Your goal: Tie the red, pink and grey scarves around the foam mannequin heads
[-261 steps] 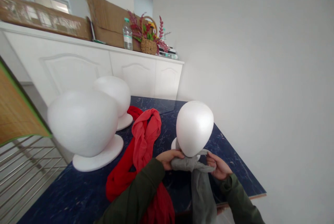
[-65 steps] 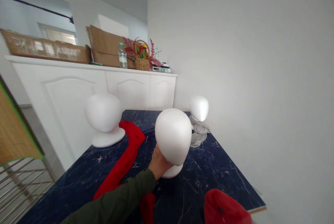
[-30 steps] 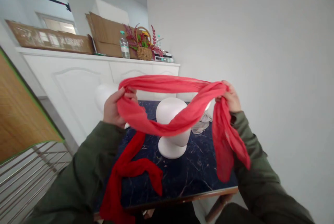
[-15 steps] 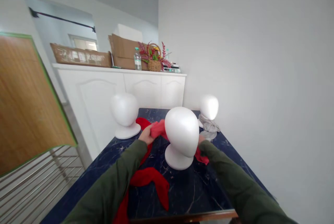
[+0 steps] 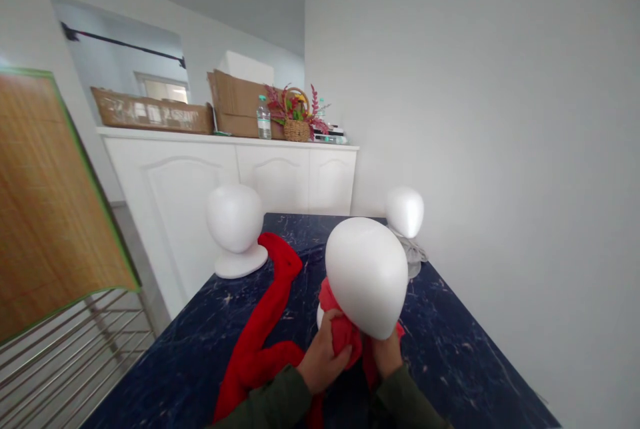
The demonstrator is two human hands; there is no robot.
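A white foam head (image 5: 367, 276) leans forward at the table's front middle. Around its neck lies a coral-red cloth (image 5: 345, 336), gripped by my left hand (image 5: 325, 354) on the near left side. My right hand (image 5: 387, 354) is under the head's chin, at the cloth; its fingertips are hidden by the head and cloth. A brighter red scarf (image 5: 260, 322) runs loosely along the table to the left. Farther back are a bare white head (image 5: 235, 219) at left and another white head (image 5: 405, 212) at right, with a grey cloth (image 5: 414, 254) around its neck.
The dark blue marbled table (image 5: 185, 356) reaches back to a white cabinet (image 5: 190, 182). On the cabinet stand cardboard boxes (image 5: 150, 111), a bottle (image 5: 264, 118) and a flower basket (image 5: 297, 130). A metal rack (image 5: 85, 329) is at the left; a wall is at right.
Both hands have come nearer and closer together, bringing the coral cloth round to the front of the neck. The middle head now tilts forward more, and the view has shifted slightly.
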